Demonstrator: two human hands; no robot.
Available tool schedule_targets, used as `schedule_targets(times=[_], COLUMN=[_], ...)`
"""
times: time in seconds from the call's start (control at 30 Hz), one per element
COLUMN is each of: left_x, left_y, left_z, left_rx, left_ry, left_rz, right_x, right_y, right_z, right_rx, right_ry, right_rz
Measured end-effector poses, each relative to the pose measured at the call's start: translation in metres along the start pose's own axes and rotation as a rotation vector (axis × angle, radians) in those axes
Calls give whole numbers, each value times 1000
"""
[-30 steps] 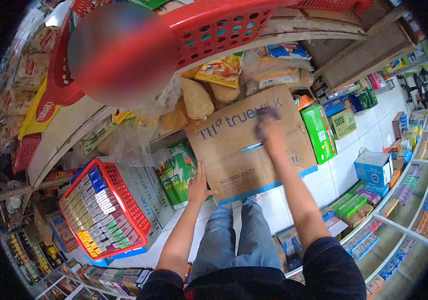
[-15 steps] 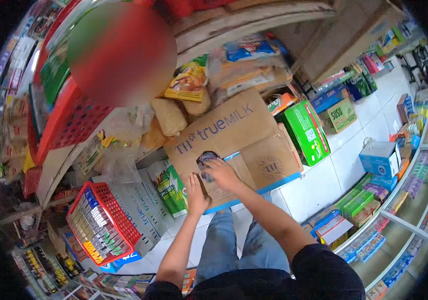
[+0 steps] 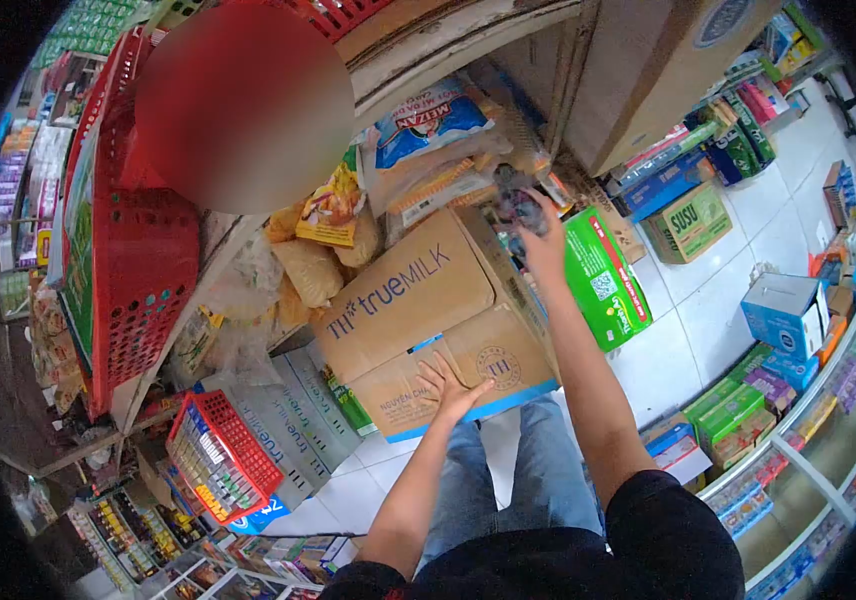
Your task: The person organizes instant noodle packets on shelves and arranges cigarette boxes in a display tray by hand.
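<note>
A brown TH true MILK carton (image 3: 388,300) lies in front of my legs, its top flaps folded down along a seam. My left hand (image 3: 453,388) rests flat on the carton's near flap, fingers spread. Beyond the carton's far right side, my right hand (image 3: 542,240) grips a dark, blurred thing that looks like a tape dispenser (image 3: 518,208). My fingers cover part of it. A short blue strip (image 3: 426,344) shows by the seam. Right of the carton stands a green box (image 3: 603,280).
Bagged goods (image 3: 433,125) and a yellow packet (image 3: 333,205) lie behind the carton. A red basket of small packs (image 3: 223,455) stands at left, beside grey milk cartons (image 3: 288,420). A SUSU box (image 3: 688,225) sits on the tiles. Stocked shelving (image 3: 798,455) curves along the right.
My right hand has moved with the dark thing from the carton's top to beyond its far right side. My left hand has shifted right onto the near flap. The carton's far right side now shows.
</note>
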State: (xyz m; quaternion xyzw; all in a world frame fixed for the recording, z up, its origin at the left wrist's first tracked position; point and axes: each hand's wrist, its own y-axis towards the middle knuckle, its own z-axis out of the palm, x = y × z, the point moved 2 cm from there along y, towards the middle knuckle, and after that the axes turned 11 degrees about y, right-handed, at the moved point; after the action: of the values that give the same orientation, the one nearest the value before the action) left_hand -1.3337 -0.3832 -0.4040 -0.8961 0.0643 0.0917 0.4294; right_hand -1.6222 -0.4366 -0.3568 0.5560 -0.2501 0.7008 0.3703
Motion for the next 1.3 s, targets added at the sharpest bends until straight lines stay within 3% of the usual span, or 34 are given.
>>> schedule_targets(times=[0.17,0.23,0.27,0.37,0.4,0.43,0.5,0.53,0.6,0.67,0.73,0.77,0.83,0.87,0.93,1.07,1.13,1.17,1.23,1.3], left_x=[-1,-2,-2,-3,-2,1,6,2,2,1,-1,-1,-5,-4,-3,-3,-5,-7,-5,-3], left_y=[0,-1,-2,4,2,3,7,4,4,4,3,1,0,0,-2,2,-3,-2,0,1], left_z=[-2,-1,-1,-6,-2,3,6,2,2,0,-1,0,-4,-4,-3,0,-4,-6,-5,-1], left_rx=[45,48,65,78,82,93,53,62,61,64,72,77,65,57,61,45,66,80,67,59], left_ry=[35,49,45,56,65,55,28,37,27,19,16,1,-4,-4,-10,6,16,27,18,8], left_rz=[-34,-38,-39,-36,-40,-50,-21,-27,-33,-36,-32,-42,-41,-37,-39,-50,-56,-49,-46,-40], right_x=[-68,-118,-158,-77,-63,-62,-58,-102,-126,-118,-92,-72,-30,-44,-67,-30,-2,-10,-45,-55], right_y=[-18,-13,-16,-2,-2,-5,-9,-16,-32,-49,-61,-69,-82,-93,-109,-111,-122,-130,-157,-182], right_z=[28,-2,-22,0,11,13,20,8,-23,-32,-34,-34,-29,-42,-68,-61,-49,-56,-93,-115], right_rx=[158,82,110,241,225,235,202,159,128,91,166,180,264,267,76,159,189,192,-38,-84], right_ry=[-42,61,26,-132,-219,-227,76,106,100,91,159,151,-84,-90,-121,-82,-218,-217,5,14], right_rz=[68,453,424,536,360,373,403,400,451,502,393,403,221,226,480,525,274,278,502,607])
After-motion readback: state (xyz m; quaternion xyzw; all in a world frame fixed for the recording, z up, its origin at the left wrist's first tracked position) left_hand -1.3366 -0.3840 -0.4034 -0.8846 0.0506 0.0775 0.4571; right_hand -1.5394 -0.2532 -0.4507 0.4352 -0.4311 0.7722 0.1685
